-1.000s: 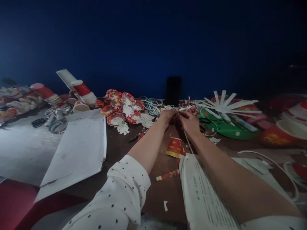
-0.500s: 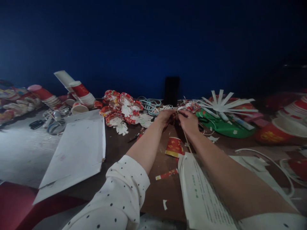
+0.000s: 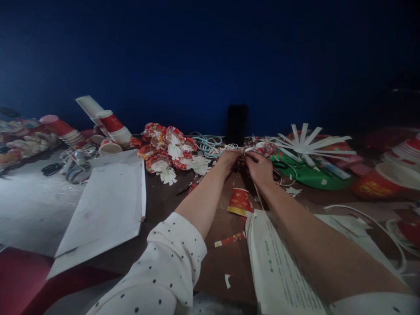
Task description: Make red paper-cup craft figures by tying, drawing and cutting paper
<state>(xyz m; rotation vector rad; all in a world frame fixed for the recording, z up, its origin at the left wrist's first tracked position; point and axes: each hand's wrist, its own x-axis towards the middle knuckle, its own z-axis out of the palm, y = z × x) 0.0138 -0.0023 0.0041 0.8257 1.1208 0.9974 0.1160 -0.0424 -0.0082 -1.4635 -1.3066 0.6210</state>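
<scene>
L hand (image 3: 231, 159) & R hand (image 3: 260, 168) close tog., fingertips meeting. R pinching thin stick (image 3: 258, 194), which slants down from its fingers to top edge of pack (image 3: 272, 262), partly under R forearm. L fingers curled in; grip hidden, can't tell on what.

Room: wedge of brown table (image 3: 223, 264) b/w forearms, narrowing twd hands. In it: red cup pc (image 3: 239, 200) below hands, strip (image 3: 230, 239) nearer person, white scrap (image 3: 227, 281) nearer yet.

L side: paper heap (image 3: 173, 146) near L hand; board (image 3: 108, 197) well L, brown gap b/w its R edge & L forearm.

R side tighter: tray (image 3: 306, 176), its near edge curving away R of R hand, white fan (image 3: 301, 146) above.

Far side: upright blk slab (image 3: 237, 124) just behind hands; blue cord (image 3: 208, 144) behind L hand.
</scene>
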